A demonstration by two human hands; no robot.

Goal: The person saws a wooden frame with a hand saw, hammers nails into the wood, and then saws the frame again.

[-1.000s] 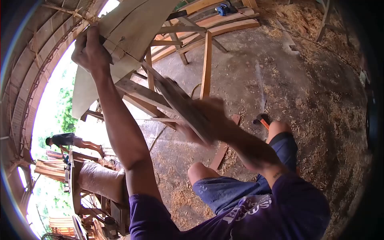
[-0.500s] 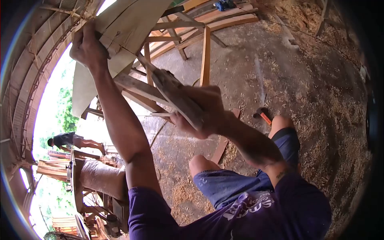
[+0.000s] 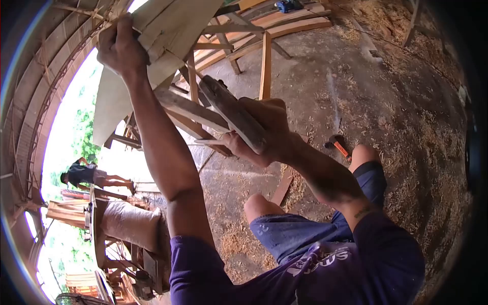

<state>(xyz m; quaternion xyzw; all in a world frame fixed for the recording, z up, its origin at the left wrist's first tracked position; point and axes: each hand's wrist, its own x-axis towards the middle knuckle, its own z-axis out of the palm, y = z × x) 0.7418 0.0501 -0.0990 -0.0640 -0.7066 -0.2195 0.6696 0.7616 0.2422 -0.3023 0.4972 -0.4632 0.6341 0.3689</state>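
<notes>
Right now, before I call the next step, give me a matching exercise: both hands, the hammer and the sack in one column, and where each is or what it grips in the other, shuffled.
Things
1. left hand
2. right hand
3. hammer
4. sack

Places or states
A. lies on the floor by the knee
B. grips a grey slat
C. grips the pale board overhead
D. low at the left, under the raised arm

Pairs: 1-C, 2-B, 3-A, 4-D
</notes>
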